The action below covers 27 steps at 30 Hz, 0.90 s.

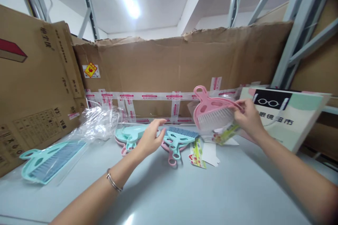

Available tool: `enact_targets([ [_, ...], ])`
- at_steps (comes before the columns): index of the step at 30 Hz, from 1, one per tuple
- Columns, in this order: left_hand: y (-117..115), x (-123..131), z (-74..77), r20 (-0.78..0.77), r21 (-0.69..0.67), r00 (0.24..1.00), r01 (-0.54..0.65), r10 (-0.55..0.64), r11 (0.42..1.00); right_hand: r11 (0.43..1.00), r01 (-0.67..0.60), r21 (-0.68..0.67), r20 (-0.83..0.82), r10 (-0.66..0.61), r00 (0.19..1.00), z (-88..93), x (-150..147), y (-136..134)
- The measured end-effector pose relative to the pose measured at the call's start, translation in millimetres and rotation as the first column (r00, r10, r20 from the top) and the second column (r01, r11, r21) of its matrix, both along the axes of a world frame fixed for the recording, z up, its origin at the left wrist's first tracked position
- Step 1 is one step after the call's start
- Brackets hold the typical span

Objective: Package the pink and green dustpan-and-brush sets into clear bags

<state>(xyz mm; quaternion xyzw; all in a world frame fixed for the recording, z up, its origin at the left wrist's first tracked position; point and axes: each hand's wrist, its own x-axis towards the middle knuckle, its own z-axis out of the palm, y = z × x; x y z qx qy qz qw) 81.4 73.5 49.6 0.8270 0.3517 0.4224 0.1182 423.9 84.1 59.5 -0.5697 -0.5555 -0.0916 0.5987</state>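
My right hand (pixel 246 117) grips the edge of a pink dustpan and brush set (pixel 208 107), lifted above the table with its loop handle up and pale bristles facing me. A clear bag seems to hang around it, with a yellow-green card (pixel 225 133) at its lower edge. Over the stacked sets, my left hand (pixel 151 137) is open, thumb and fingers apart. Just right of it lies a pile of turquoise brushes (pixel 175 142) with pink parts beneath. Partly behind that hand are turquoise dustpans (pixel 129 133) on pink ones.
A turquoise dustpan and brush set (pixel 52 161) lies at the left near a big carton (pixel 34 88). Crumpled clear bags (pixel 96 121) sit at the back. Printed cards (pixel 196 154) and a white-green box (pixel 285 116) are to the right. Cardboard (pixel 158 63) walls the back.
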Motion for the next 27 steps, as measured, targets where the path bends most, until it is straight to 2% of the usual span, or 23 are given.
enact_targets([
  [2,1.7,3.9,-3.7,0.009,-0.047,1.0,0.021,-0.02,0.999,0.999,-0.024,0.041,-0.09,0.028,0.996,-13.2,7.7,-4.5],
  [4,6.8,10.9,-4.7,0.042,-0.133,0.998,0.045,-0.04,0.99,0.996,-0.038,0.075,-0.169,0.05,0.984,-16.3,11.8,-7.3],
  [6,16.3,22.5,-1.8,0.112,-0.235,0.992,0.079,-0.053,0.969,0.997,-0.053,0.053,-0.225,0.064,0.972,-11.7,9.5,-6.5],
  [9,38.0,48.0,10.3,0.278,-0.349,0.959,0.148,-0.049,0.926,0.985,-0.172,-0.033,-0.205,0.161,0.965,1.3,-6.0,3.3],
  [11,55.1,67.9,21.0,0.413,-0.401,0.908,0.252,-0.072,0.88,0.964,-0.26,-0.061,-0.143,0.249,0.958,9.7,-20.3,14.3],
  [14,77.3,95.1,33.8,0.597,-0.395,0.781,0.485,-0.184,0.78,0.94,-0.331,-0.077,-0.089,0.324,0.942,19.0,-38.7,30.0],
  [16,85.7,107.1,36.2,0.68,-0.368,0.712,0.537,-0.174,0.759,0.969,-0.246,-0.029,-0.033,0.245,0.969,21.6,-46.8,33.2],
  [18,87.6,111.9,33.6,0.756,-0.356,0.649,0.521,-0.089,0.776,0.993,-0.087,0.084,0.038,0.084,0.996,19.7,-53.3,27.0],
  [20,83.7,109.7,28.5,0.832,-0.358,0.554,0.519,0.013,0.776,0.985,-0.013,0.17,0.066,0.002,0.998,12.5,-60.5,13.7],
  [22,75.1,102.3,24.4,0.888,-0.363,0.449,0.543,0.103,0.757,0.987,-0.109,0.122,0.005,0.109,0.994,1.5,-69.5,-1.0],
  [24,63.2,91.6,23.1,0.914,-0.363,0.375,0.579,0.157,0.731,0.959,-0.283,0.021,-0.176,0.282,0.943,-10.1,-79.0,-11.3],
  [25,56.4,85.6,23.5,0.917,-0.365,0.36,0.596,0.168,0.715,0.931,-0.365,-0.007,-0.285,0.348,0.893,-15.3,-83.4,-14.0],
  [27,42.2,73.0,25.5,0.906,-0.399,0.38,0.625,0.185,0.67,0.882,-0.472,-0.002,-0.471,0.416,0.778,-23.3,-91.1,-15.1],
])
